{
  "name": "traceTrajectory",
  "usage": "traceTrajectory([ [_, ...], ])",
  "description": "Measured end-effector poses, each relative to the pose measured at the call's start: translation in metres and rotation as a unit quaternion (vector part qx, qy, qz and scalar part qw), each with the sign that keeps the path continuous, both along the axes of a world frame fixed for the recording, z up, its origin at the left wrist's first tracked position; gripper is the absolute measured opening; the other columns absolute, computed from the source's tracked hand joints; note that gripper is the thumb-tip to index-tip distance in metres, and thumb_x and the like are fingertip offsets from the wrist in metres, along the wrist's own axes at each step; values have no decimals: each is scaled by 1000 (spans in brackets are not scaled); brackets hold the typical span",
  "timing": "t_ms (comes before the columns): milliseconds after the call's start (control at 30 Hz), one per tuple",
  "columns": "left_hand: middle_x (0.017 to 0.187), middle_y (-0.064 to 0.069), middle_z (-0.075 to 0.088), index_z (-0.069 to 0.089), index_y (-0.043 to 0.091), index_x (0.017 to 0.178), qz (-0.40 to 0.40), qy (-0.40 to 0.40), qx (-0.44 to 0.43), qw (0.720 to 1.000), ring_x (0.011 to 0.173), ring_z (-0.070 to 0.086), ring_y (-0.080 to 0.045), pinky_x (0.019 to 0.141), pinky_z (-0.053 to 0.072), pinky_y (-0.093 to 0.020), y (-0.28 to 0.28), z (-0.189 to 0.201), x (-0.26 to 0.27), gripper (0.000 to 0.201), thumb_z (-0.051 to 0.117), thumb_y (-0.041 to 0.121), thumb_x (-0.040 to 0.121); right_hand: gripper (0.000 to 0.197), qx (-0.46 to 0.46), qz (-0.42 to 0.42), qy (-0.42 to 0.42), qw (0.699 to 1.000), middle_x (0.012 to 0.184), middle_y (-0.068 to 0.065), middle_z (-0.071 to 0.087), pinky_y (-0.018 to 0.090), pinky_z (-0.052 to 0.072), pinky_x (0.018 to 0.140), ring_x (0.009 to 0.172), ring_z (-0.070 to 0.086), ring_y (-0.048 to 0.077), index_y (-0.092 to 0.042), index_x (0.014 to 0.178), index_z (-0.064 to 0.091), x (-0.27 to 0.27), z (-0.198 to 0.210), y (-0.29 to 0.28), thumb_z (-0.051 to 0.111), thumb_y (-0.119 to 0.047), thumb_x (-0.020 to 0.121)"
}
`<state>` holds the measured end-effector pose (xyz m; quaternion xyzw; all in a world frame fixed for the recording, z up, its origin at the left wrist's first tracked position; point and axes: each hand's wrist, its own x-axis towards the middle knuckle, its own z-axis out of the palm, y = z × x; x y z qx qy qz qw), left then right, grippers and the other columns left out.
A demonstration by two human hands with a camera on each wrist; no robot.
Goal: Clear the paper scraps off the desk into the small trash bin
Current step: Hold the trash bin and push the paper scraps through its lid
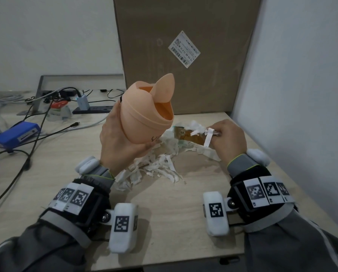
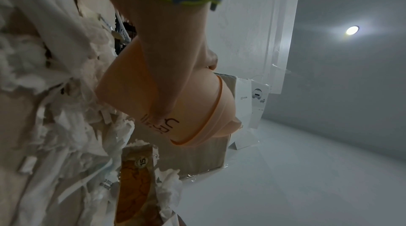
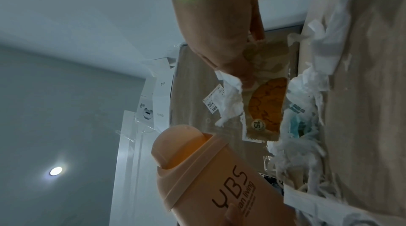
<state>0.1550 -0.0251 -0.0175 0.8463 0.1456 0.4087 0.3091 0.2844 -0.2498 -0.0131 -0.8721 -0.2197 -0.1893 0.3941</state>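
Observation:
My left hand (image 1: 123, 142) grips a small peach trash bin (image 1: 144, 112) and holds it lifted and tilted over the desk, its swing lid (image 1: 163, 86) tipped open toward the right. The bin shows too in the left wrist view (image 2: 193, 108) and the right wrist view (image 3: 211, 177). My right hand (image 1: 226, 138) pinches a brown snack wrapper (image 1: 189, 135) together with white paper strips (image 1: 208, 137), just right of the bin's mouth. A heap of white paper scraps (image 1: 156, 165) lies on the desk below both hands.
A tall cardboard box (image 1: 183, 55) stands against the back, a white wall (image 1: 301, 95) at the right. At the left lie cables (image 1: 27, 154), a blue device (image 1: 17, 134) and a power strip (image 1: 93, 109). The wooden desk (image 1: 174, 213) reaches to the front edge.

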Motion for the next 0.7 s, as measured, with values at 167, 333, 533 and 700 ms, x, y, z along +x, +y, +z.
traceTrajectory([
  [167, 147, -1, 39, 16, 26, 151, 31, 9, 24, 999, 133, 38, -25, 108, 33, -56, 1, 0, 1, 131, 74, 70, 42, 22, 37, 0, -89, 995, 88, 15, 68, 28, 44, 65, 81, 63, 34, -7, 97, 74, 6, -2, -2, 64, -1, 78],
  [333, 147, -6, 39, 18, 21, 152, 61, 19, 51, 997, 134, 38, -29, 109, 30, -54, 4, 1, 1, 129, 83, 61, 47, 12, 140, 21, -193, 971, 79, 6, 70, 24, 41, 62, 70, 61, 21, -10, 85, 73, -3, 5, -2, 74, -10, 73],
  [533, 148, -9, 37, 18, 17, 152, 55, 26, 81, 995, 136, 35, -31, 111, 24, -49, 0, 3, 0, 127, 87, 51, 51, 25, 170, 84, -286, 939, 72, 6, 69, 18, 45, 59, 67, 57, 8, -7, 76, 74, -3, 5, 1, 75, 15, 63],
  [700, 148, -10, 36, 18, 16, 152, 56, 27, 89, 994, 136, 34, -31, 111, 23, -49, -1, 4, 0, 127, 90, 45, 52, 25, 143, 96, -338, 925, 72, 5, 71, 33, 49, 59, 67, 62, 27, -10, 75, 75, -10, 9, 1, 70, 13, 66],
])
